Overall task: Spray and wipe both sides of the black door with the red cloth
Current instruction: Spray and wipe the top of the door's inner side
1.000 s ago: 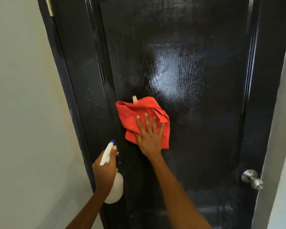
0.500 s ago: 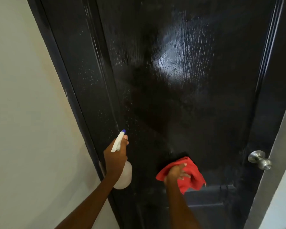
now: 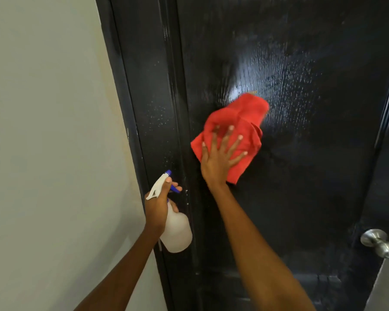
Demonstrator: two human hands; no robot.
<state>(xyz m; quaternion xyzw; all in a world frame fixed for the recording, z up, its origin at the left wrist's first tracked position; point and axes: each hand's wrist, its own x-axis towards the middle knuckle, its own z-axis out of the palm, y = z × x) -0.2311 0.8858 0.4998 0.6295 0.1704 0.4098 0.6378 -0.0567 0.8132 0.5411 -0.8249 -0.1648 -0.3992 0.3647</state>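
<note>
A pale wall (image 3: 50, 131) fills the left side, meeting the dark door frame (image 3: 130, 104). Nearest, the left hand (image 3: 158, 207) grips the neck of a white spray bottle (image 3: 176, 230), its blue-tipped nozzle up and one finger by the trigger. Beyond it, the right hand (image 3: 219, 158) lies flat with fingers spread, pressing the crumpled red cloth (image 3: 236, 129) against the black door (image 3: 301, 164), whose glossy panel shows wet droplets. A silver knob (image 3: 377, 242) sits at the lower right edge.

Counts, one of most things
Two hands: left (image 3: 157, 209), right (image 3: 218, 162). One door (image 3: 301, 176), one cloth (image 3: 236, 122), one spray bottle (image 3: 175, 230), one knob (image 3: 377, 242) at lower right.
</note>
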